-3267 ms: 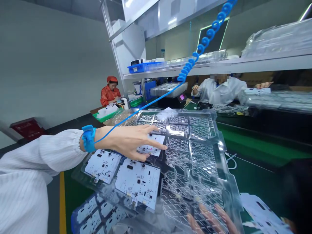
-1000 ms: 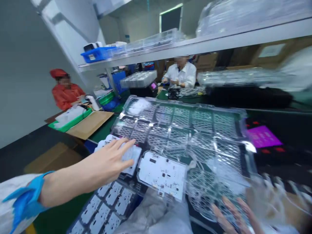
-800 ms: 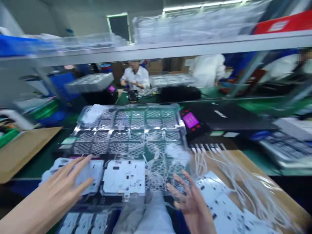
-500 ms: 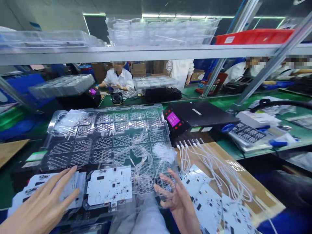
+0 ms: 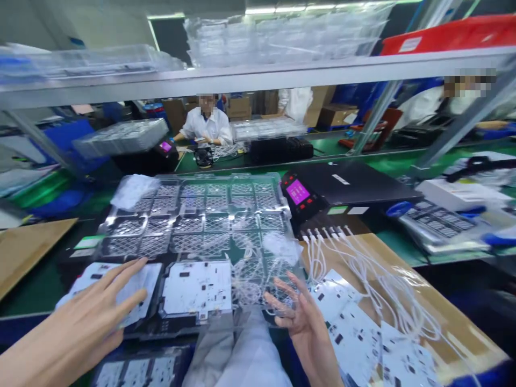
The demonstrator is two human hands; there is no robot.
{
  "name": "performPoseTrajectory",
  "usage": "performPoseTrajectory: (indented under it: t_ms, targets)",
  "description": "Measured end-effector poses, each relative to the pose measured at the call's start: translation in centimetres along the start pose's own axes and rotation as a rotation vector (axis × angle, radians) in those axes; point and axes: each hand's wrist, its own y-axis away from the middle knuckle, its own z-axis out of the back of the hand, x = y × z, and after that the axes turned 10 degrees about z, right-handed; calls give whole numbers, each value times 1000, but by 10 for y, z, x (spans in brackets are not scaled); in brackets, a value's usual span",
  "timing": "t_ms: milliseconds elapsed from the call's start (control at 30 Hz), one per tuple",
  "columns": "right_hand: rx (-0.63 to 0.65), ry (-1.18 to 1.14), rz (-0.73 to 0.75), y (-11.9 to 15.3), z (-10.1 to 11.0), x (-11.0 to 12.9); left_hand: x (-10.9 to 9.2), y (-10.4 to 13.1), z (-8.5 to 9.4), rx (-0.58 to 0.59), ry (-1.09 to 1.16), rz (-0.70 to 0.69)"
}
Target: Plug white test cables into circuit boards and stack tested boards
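A clear plastic tray (image 5: 201, 215) with lattice-patterned pockets lies in front of me. White circuit boards sit along its near edge, one in the middle (image 5: 196, 289) and others at the left (image 5: 139, 293). My left hand (image 5: 108, 301) is over the left-hand boards, fingers stretched out, holding nothing I can see. At the tray's near right corner my right hand (image 5: 300, 317) has its fingers spread, with nothing visible in it. Whether it touches the tray wall I cannot tell. Thin white wires (image 5: 248, 285) lie tangled in the tray close to that hand.
Right of the tray, white cables (image 5: 363, 269) run from a black tester with a lit screen (image 5: 297, 192) over brown cardboard (image 5: 451, 336). More circuit boards (image 5: 355, 338) lie there. A shelf (image 5: 242, 78) crosses above. A person in white (image 5: 207, 123) sits across the bench.
The view has swung, so tray, boards and tester appear farther right. Both hands keep nearly the same spread pose, and nothing has been picked up.
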Motion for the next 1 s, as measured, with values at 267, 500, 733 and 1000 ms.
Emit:
performPoseTrajectory:
  t_ms: [267, 500, 733, 1000]
  targets:
    - [-13, 45, -50, 4, -1, 2, -24, -13, 54, 135, -82, -39]
    - [-3, 17, -24, 7, -6, 4, -19, -18, 67, 146, -33, 62]
    - [10, 28, -22, 10, -9, 6, -30, -25, 89, 114, -44, 123]
    - [31, -23, -52, 2, 6, -11, -126, -63, 109, 118, -149, 15]
